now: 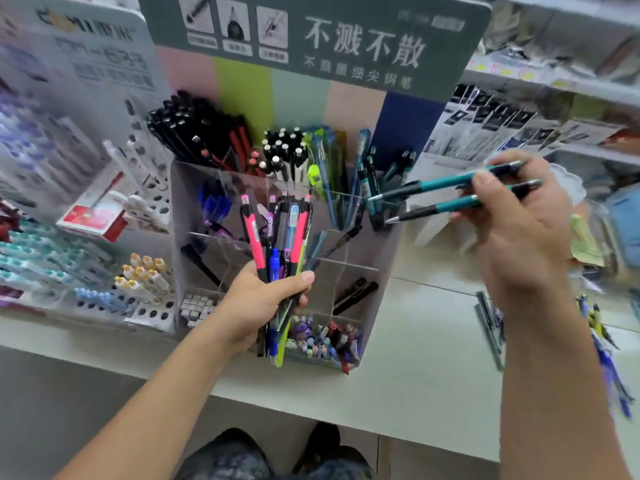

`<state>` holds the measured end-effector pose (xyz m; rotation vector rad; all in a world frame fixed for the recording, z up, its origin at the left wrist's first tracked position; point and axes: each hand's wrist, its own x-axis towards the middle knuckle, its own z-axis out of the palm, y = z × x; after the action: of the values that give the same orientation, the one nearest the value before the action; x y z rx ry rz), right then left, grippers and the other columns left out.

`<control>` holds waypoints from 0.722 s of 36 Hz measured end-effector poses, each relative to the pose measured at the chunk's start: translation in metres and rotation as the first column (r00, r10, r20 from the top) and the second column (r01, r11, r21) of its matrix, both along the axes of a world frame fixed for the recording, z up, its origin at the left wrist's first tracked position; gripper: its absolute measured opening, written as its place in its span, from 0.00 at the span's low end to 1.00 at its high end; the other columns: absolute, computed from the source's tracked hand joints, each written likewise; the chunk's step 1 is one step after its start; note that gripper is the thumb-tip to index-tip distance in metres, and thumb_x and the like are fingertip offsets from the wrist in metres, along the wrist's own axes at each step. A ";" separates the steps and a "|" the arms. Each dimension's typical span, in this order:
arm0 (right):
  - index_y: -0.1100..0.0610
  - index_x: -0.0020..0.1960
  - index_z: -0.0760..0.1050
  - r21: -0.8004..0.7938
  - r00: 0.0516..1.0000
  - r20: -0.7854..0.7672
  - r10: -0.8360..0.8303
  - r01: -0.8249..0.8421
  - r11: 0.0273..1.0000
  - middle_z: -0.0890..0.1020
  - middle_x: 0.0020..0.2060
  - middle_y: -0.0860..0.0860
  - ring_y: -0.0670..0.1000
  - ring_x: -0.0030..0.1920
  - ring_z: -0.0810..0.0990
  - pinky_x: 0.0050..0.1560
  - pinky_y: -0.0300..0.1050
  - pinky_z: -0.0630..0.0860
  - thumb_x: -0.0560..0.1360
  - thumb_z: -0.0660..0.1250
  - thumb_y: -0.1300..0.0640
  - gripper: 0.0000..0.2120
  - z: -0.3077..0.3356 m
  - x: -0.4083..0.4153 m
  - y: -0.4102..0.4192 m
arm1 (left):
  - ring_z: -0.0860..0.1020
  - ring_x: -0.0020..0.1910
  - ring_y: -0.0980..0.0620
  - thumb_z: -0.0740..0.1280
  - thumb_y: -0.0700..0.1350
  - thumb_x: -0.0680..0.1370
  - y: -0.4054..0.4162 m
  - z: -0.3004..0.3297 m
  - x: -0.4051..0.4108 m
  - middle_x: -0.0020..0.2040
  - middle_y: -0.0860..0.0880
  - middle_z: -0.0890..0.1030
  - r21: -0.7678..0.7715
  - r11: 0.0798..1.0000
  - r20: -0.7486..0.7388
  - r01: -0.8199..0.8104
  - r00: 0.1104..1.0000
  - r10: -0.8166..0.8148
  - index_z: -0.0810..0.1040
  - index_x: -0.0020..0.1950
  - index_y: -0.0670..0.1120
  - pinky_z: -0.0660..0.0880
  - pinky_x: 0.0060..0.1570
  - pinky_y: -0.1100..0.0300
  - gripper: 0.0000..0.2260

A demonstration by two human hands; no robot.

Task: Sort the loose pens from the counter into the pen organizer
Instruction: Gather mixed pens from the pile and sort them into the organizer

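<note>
Left hand (258, 306) grips pen bundle (277, 244); right hand (519, 216) pinches seemingly two teal pens (446, 194).

The pen organizer (360, 271) looked to be clear acrylic – smooth, faintly frosted, with thin see-through dividers. The two teal pens (450, 194) in the right hand (519, 230) had glossy plastic barrels, darker matt-looking grips and bright metal tips. The bundle of pens (277, 244) in the left hand (263, 306) was shiny plastic too, pink, blue and yellow-green, some barrels translucent. The counter (415, 358) showed a pale, smooth surface with a dull sheen. The display sign (346, 39) above looked like matt printed card – grey-green with white lettering. The small red and white box (93, 216) appeared to be glossy cardboard.
</note>
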<state>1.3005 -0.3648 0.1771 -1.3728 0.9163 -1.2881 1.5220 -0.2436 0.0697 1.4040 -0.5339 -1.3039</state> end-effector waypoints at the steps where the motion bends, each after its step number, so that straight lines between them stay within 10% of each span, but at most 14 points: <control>1: 0.52 0.51 0.72 -0.075 0.999 -0.026 -0.048 0.046 0.996 0.76 0.42 0.50 0.48 0.40 0.79 0.40 0.41 0.79 0.80 0.63 0.63 0.06 0.007 -0.002 -0.008 | 0.80 0.33 0.50 0.75 0.40 0.74 -0.002 0.001 0.000 0.36 0.45 0.82 -0.008 1.000 0.027 0.021 0.999 -0.021 0.80 0.47 0.39 0.78 0.38 0.57 0.07; 19: 0.54 0.53 0.71 -0.333 0.724 -0.615 -0.314 0.122 0.935 0.77 0.43 0.46 0.46 0.43 0.75 0.41 0.26 0.68 0.81 0.67 0.55 0.06 -0.009 0.060 -0.046 | 0.82 0.35 0.51 0.75 0.39 0.75 -0.027 0.013 0.018 0.36 0.46 0.83 -0.059 0.979 0.026 0.193 0.981 -0.192 0.82 0.44 0.42 0.80 0.41 0.55 0.03; 26: 0.59 0.56 0.74 -0.404 0.585 -0.714 -0.385 0.103 0.909 0.77 0.46 0.50 0.51 0.46 0.72 0.44 0.41 0.63 0.82 0.64 0.54 0.08 -0.008 0.072 -0.041 | 0.82 0.36 0.51 0.75 0.44 0.72 -0.024 0.012 0.028 0.37 0.47 0.83 -0.052 0.948 -0.025 0.313 0.949 -0.315 0.82 0.43 0.43 0.78 0.39 0.59 0.06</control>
<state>1.3720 -0.4063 0.1692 -2.2260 1.5942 -1.0335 1.5503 -0.2676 0.0821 1.2908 -0.7857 -1.5540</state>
